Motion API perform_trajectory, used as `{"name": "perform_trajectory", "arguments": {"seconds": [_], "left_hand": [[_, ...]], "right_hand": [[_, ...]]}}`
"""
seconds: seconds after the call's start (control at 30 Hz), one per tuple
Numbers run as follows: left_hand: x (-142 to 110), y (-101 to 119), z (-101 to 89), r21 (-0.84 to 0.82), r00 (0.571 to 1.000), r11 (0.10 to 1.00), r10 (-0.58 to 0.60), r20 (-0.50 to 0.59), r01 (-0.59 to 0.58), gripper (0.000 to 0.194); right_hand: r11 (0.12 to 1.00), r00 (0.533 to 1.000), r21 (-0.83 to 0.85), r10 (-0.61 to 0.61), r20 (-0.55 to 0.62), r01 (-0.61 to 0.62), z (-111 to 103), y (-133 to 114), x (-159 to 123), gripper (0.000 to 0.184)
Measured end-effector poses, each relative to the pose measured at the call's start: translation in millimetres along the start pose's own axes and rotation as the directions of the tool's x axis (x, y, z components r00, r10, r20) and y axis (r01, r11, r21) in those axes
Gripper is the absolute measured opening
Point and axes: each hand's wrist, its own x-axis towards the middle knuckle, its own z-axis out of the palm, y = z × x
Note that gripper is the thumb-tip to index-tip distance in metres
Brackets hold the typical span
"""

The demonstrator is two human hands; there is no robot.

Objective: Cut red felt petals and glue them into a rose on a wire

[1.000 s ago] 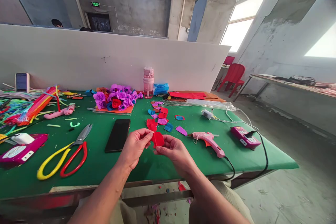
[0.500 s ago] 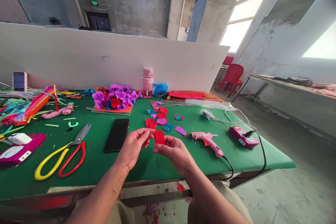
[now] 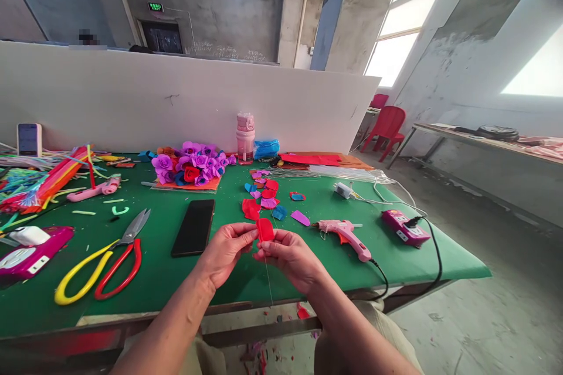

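Note:
Between my two hands is a red paper petal (image 3: pixel 265 229), held upright above the green table near its front edge. My left hand (image 3: pixel 231 249) pinches its left side between thumb and fingers. On its lower right, my right hand (image 3: pixel 288 255) grips it with thumb and fingertips. A thin wire (image 3: pixel 268 281) hangs down below my hands; its upper end by the petal is partly hidden by my fingers. Just beyond lie loose red petals (image 3: pixel 251 209), a blue petal (image 3: pixel 279 212) and a purple petal (image 3: pixel 300 218).
A pink glue gun (image 3: pixel 347 234) lies to the right, before a magenta power strip (image 3: pixel 404 227). Leftward are a black phone (image 3: pixel 193 228) and scissors (image 3: pixel 109 258). Paper roses (image 3: pixel 193 164), a pink bottle (image 3: pixel 245 137) and pipe cleaners (image 3: pixel 48 179) stand or lie farther back.
My left hand has come closer to my right and now pinches the petal's left edge; before, its fingers were held slightly to the left. The view has shifted slightly.

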Motion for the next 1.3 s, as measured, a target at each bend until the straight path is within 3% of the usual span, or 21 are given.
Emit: {"name": "perform_trajectory", "arguments": {"seconds": [0.27,0.5,0.7,0.93,1.3], "left_hand": [[-1,0,5.0,-0.098,0.998,0.995,-0.039,-0.040,0.035,0.020],[1,-9,6.2,-0.141,0.975,0.988,0.038,-0.221,-0.070,0.020],[1,-8,4.5,-0.152,0.984,0.986,0.046,-0.175,-0.073,0.022],[-2,-5,-0.4,-0.062,0.989,0.998,-0.003,-0.145,-0.006,0.024],[-2,-3,4.6,-0.079,0.981,0.997,-0.039,-0.188,0.024,0.026]], "right_hand": [[1.000,1.000,0.017,-0.021,0.007,0.021,1,3,0,0.025],[0.998,0.994,-0.039,-0.051,-0.093,0.047,12,11,-1,0.032],[0.997,0.985,-0.024,-0.073,-0.156,0.070,14,14,3,0.031],[0.999,0.988,0.022,-0.042,-0.152,0.046,13,9,2,0.032],[0.998,0.986,-0.009,-0.066,-0.153,0.066,15,12,0,0.033]]}}
